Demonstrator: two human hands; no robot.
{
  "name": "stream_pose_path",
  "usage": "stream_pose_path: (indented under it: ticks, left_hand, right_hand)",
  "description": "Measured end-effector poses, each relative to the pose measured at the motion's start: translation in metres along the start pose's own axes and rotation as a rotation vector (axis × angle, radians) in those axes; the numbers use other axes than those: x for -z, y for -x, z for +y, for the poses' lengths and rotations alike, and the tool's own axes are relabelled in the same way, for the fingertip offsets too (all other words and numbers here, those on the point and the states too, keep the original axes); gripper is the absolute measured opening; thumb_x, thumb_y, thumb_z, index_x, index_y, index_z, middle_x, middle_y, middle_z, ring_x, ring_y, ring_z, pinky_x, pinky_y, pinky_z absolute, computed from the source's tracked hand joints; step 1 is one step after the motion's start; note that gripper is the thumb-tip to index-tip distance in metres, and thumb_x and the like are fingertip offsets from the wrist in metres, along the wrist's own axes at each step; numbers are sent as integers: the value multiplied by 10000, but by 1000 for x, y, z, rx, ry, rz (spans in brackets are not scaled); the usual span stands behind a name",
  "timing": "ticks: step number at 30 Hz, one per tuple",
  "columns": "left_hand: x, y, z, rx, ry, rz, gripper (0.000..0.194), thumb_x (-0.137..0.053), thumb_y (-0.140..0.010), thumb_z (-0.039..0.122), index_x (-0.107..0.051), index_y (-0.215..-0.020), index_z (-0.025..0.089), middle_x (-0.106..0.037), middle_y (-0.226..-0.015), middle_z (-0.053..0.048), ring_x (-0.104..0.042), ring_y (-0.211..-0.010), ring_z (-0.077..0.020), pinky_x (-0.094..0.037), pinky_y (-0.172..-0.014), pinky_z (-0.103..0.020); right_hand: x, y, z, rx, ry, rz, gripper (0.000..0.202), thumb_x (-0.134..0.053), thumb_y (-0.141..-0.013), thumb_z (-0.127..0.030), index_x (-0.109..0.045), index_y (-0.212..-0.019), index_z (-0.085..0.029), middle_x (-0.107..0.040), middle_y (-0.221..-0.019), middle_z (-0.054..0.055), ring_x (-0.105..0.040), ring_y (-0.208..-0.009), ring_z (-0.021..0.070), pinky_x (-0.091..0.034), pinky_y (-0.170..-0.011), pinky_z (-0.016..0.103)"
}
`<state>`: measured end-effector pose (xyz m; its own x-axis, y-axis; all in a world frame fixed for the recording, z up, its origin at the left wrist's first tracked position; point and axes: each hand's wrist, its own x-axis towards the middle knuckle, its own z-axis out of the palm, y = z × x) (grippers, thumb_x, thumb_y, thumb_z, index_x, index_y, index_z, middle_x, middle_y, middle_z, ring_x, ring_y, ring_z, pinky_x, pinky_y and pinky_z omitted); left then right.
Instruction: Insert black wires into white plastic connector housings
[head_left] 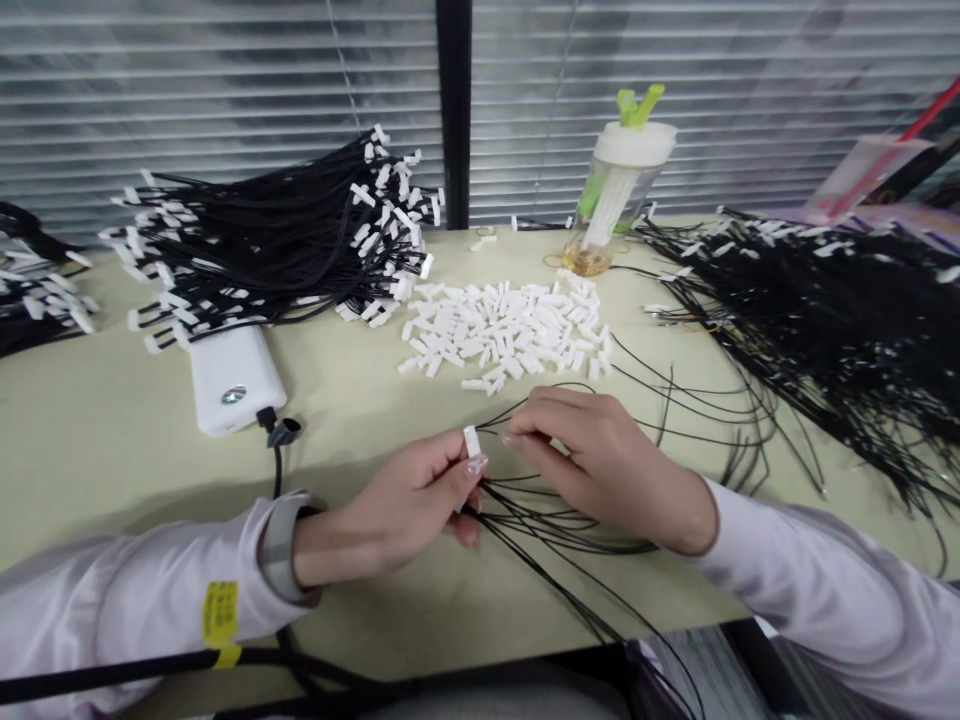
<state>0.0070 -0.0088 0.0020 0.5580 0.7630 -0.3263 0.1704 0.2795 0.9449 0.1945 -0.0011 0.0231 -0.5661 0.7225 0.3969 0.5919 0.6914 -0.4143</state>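
Observation:
Pinched between the thumb and fingers of my left hand (420, 490) is a small white connector housing (472, 441). Several thin black wires (540, 522) run out from under that hand towards the right and the table's front edge. Just to the right, my right hand (592, 450) has thumb and forefinger closed on a thin black wire (491, 425), whose end lies close to the housing. Whether the wire tip is inside the housing is too small to tell. Beyond both hands lies a pile of loose white connector housings (510, 330).
A bundle of black cables with white connectors (285, 230) lies at the back left, beside a white power bank (236, 380). A clear bottle (622, 180) stands behind the housings. Black wires (847, 320) heap up on the right, near a cup with a red straw (862, 180).

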Motion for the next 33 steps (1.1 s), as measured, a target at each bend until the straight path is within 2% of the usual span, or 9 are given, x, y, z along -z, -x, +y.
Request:
stream_pose_path:
  ticks: [6,8,10,12,14,16,20,22,33]
  left_hand:
    - [2,-8,-8,-57,278,173,192,-458,-822,349,-446,-773,164,-494,-643,53,-564,-473,-75,-504,-528,-262]
    - [2,-10,-9,-57,328,204,183,-464,-824,330,-444,-764,158,-501,-642,52,-571,-476,-76,-512,-541,-272]
    - [2,-10,-10,-57,346,213,178,-466,-825,319,-446,-760,155,-507,-648,51,-580,-483,-77,-515,-554,-275]
    - [2,-10,-10,-59,339,206,179,-470,-824,322,-452,-766,154,-513,-656,49,-587,-492,-77,-518,-565,-273]
    - [3,-10,-10,-67,323,188,186,-473,-822,334,-458,-774,156,-519,-670,46,-595,-509,-78,-518,-574,-267]
    - [2,-9,-10,-70,299,164,194,-478,-818,347,-460,-779,158,-520,-678,46,-600,-525,-80,-517,-582,-263]
    - [1,-6,-7,-49,243,134,204,-485,-808,356,-452,-764,160,-496,-667,56,-599,-530,-79,-505,-579,-248]
    - [0,-5,-5,-44,213,127,206,-484,-806,353,-444,-745,160,-481,-661,62,-594,-531,-76,-495,-571,-237]
    - [-1,-4,-4,-29,110,108,205,-433,-827,362,-426,-749,173,-474,-684,52,-596,-560,-92,-488,-602,-261]
  right_hand:
    - [38,-2,20,-242,201,178,162,-518,-783,-325,-521,-778,-162,-550,-722,19,-492,-652,111,-376,-602,232]
    - [51,2,32,-323,261,23,251,-463,-813,-365,-513,-665,-169,-528,-611,1,-462,-558,98,-346,-543,230]
    - [56,6,42,-324,260,-242,334,-423,-832,-379,-498,-583,-169,-497,-532,-13,-422,-490,85,-312,-505,228]
    - [54,9,43,-251,167,-495,340,-408,-843,-351,-502,-573,-168,-492,-517,-20,-406,-471,76,-293,-488,219]
    - [45,8,35,-155,27,-627,321,-389,-856,-314,-507,-595,-169,-492,-532,-29,-404,-483,69,-288,-485,207]
    - [32,5,21,-94,-78,-597,310,-363,-870,-279,-514,-622,-169,-491,-547,-34,-407,-502,65,-293,-499,198]
    - [9,-1,-1,-83,-120,-322,236,-377,-864,-213,-580,-755,-165,-561,-640,-14,-465,-579,70,-328,-576,200]
    - [3,-2,-5,-65,-98,-263,210,-403,-850,-193,-598,-779,-160,-581,-672,-1,-488,-622,79,-339,-605,205]
    - [1,0,-10,3,170,-303,241,-368,-851,-197,-571,-728,-150,-557,-695,28,-489,-663,123,-350,-613,253]
